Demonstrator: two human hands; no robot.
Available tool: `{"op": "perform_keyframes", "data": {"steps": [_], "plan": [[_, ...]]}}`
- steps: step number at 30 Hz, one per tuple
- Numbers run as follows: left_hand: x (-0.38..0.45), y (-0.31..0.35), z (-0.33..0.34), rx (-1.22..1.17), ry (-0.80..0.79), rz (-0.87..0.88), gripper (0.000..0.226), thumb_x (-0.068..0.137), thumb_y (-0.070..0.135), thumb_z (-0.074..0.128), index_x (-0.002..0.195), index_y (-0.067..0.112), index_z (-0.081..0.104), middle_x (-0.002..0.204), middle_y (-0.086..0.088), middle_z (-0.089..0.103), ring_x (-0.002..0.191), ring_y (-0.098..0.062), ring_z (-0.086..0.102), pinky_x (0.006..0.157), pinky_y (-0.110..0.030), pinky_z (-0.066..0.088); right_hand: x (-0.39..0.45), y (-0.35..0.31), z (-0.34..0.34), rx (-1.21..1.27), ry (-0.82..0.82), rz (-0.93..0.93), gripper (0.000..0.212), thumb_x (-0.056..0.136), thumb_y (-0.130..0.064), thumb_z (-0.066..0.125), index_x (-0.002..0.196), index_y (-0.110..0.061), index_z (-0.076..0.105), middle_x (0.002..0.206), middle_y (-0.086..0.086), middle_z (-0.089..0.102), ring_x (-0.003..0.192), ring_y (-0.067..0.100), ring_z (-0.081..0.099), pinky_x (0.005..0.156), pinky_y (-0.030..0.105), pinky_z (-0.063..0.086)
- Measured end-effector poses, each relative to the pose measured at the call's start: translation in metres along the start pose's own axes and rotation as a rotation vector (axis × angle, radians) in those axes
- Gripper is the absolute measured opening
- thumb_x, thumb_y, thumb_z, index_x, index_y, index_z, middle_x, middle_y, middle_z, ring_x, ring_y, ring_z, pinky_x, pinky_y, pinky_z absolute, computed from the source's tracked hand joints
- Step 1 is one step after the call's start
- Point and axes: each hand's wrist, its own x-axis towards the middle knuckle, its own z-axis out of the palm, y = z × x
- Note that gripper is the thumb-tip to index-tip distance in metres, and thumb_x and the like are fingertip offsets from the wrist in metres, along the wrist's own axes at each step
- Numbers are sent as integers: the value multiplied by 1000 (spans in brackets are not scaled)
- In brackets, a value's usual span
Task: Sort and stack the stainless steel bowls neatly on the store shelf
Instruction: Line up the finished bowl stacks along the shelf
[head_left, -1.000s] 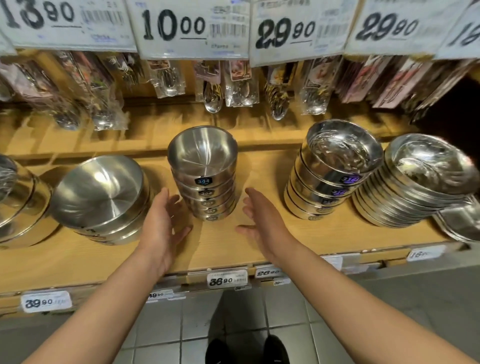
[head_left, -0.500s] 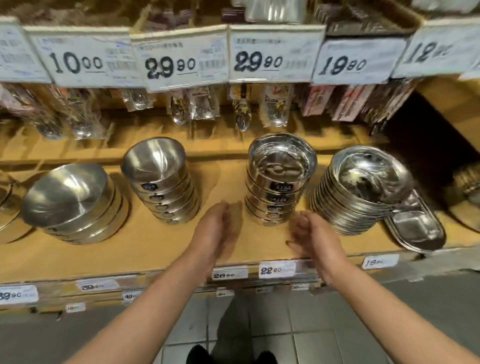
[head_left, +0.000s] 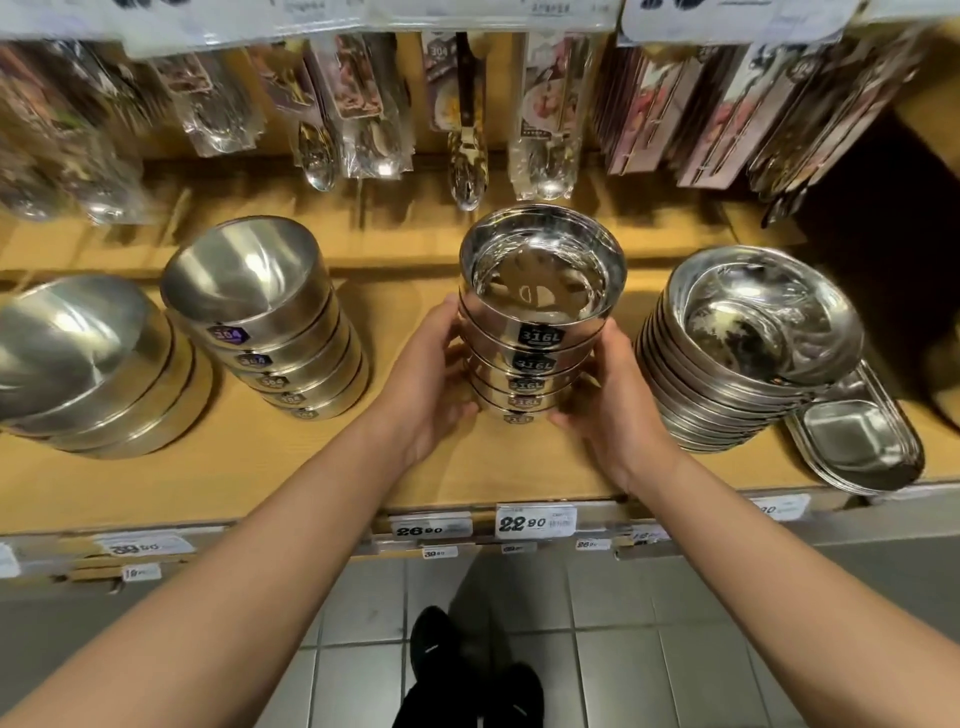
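Stainless steel bowls with black "316L" labels, nested in a polished stack (head_left: 537, 332), are standing at the centre of the light wooden shelf (head_left: 322, 467). Both hands are gripping this stack: the left hand (head_left: 434, 379) is curling round its left side, and the right hand (head_left: 613, 400) is curling round its right side. A brushed "304" bowl stack (head_left: 270, 322) is leaning to the left, well apart. A shallow dish stack (head_left: 748, 348) is leaning to the right, beside a compartment tray (head_left: 857, 441).
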Motion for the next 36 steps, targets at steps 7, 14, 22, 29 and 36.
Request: {"op": "perform_keyframes", "data": {"steps": [7,14,22,29,36], "plan": [[4,5,-18,23,30,47,47,86,60,57,117,28,70,113,0,73,111,-23,64,95,-46,54,12,-3,20,-41,-22,0,44,100,-62,35,83,-45,72,85,-12,75,89,15,67,77,40,50],[7,10,-34,38,59,70,52,73,68,60,112,35,73,101,10,77,110,-20,66,98,-49,53,20,0,32,-63,-76,42,42,102,-62,35,92,-46,72,94,-12,78,90,7,71,71,29,57],[6,16,-38,36,58,52,44,88,66,52,114,36,72,111,11,74,113,-17,63,101,-46,48,24,-2,43,-53,-32,51,39,101,-60,37,106,-35,66,90,-11,76,98,13,66,77,33,52],[3,13,-41,12,33,85,38,99,61,41,99,46,75,99,22,76,113,-10,60,91,-41,48,15,-8,44,-56,-7,51,51,102,-60,31,133,-32,60,125,-11,70,121,15,62,93,43,54],[-22,-5,-44,-16,193,-15,19,100,31,50,95,27,68,114,0,67,112,-19,61,103,-47,51,-20,-10,20,-15,86,146,56,106,-52,33,154,-24,39,153,-1,45,140,19,42,105,51,50]]}}
